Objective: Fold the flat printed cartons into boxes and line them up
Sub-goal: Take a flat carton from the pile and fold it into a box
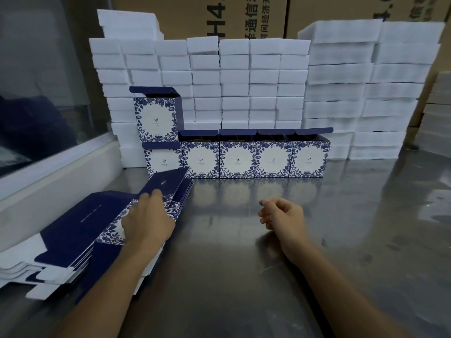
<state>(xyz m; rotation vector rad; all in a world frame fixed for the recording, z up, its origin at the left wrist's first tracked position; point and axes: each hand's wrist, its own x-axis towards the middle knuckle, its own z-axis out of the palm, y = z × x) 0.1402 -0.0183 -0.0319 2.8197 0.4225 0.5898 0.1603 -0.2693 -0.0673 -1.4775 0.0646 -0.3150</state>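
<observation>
Steel tabletop, seen from the head camera, carries a stack of flat cartons at the left. On top of that stack lies the left hand, fingers curled at the uppermost carton's far edge. Apart from it, the right hand hovers over bare metal, loosely curled and holding nothing. Folded boxes stand in a row behind, one box stacked above, before white foam blocks.

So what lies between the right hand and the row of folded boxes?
Nothing. In the head view, only bare shiny table runs from the right hand to the row of folded boxes, showing their faint reflection.
</observation>
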